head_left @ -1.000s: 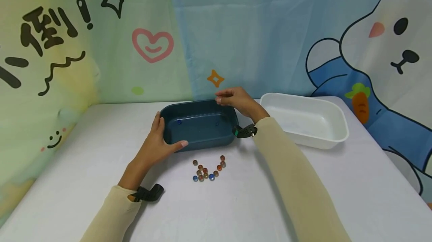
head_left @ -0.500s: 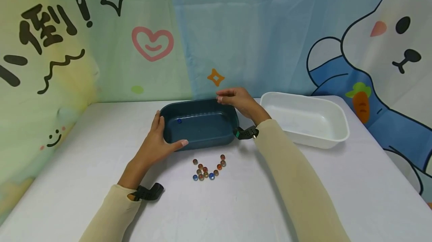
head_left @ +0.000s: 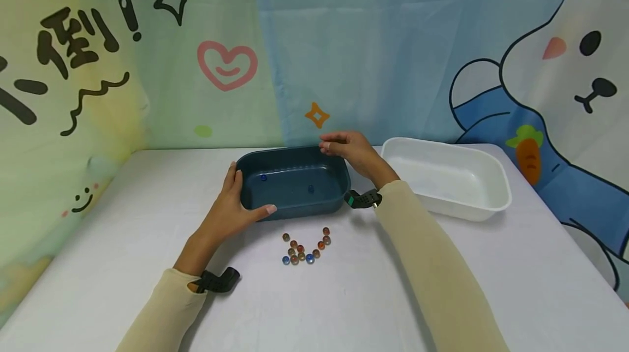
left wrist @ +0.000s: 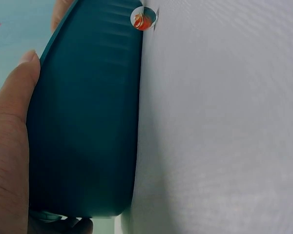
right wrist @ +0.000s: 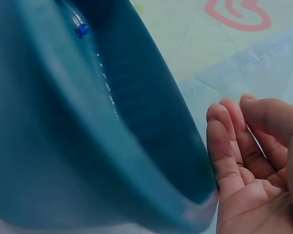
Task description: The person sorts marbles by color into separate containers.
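Note:
A dark teal rectangular basin (head_left: 295, 211) stands on the white table. My left hand (head_left: 223, 207) holds its left end, with the thumb (left wrist: 17, 85) along the front rim and the other fingers round the left side. Two blue marbles, a left one (head_left: 263, 177) and a right one (head_left: 311, 189), lie inside the basin. My right hand (head_left: 356, 154) is at the back right corner, its edge against the rim and its loosely bent fingers holding nothing. In front of the basin lies a loose group of brown, orange and blue marbles (head_left: 300, 249).
A white rectangular basin (head_left: 447, 207) stands to the right, beyond my right forearm. White cloth covers the table (head_left: 344, 297). A printed curtain (head_left: 363, 57) hangs just behind the table's back edge. Black bands sit on both wrists.
The right blue marble in the basin shows about one second ago, is out of sight half a second ago, and shows again now slightly further left and nearer. Both hands keep their places.

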A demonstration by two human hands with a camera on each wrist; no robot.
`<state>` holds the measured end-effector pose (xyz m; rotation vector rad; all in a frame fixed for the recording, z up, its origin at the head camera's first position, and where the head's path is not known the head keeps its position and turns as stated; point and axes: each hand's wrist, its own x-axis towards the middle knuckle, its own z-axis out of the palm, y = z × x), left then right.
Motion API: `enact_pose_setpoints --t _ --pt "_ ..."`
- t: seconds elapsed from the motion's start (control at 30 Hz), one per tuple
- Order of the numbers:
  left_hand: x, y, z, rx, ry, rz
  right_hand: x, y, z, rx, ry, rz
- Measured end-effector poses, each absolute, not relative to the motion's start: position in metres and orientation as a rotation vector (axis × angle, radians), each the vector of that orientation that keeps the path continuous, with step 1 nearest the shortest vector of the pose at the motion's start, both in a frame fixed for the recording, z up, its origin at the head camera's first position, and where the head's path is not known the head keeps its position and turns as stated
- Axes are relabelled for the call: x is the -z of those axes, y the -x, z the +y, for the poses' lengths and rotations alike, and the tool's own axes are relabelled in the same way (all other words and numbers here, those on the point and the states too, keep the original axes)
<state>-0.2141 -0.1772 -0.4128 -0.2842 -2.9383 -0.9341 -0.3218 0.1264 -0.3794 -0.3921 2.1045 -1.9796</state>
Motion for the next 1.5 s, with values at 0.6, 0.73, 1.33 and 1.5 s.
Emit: enact_pose_setpoints --t 0.6,0.73,1.33,1.5 --pt "0.411 0.214 -0.177 0.932 0.27 -2.952 0.376 0.313 0.125 1.853 0.363 2.212" --pt "0.412 0.214 -0.176 0.935 0.269 -2.949 0.375 0.311 0.125 1.819 0.387 2.234" --pt "0.412 0.215 -0.175 0.953 0.258 -2.958 0.362 0.285 0.118 1.589 0.614 2.314" --pt "0.411 0.214 -0.175 0.96 0.262 -2.952 0.362 0.28 0.114 1.496 0.678 2.393"
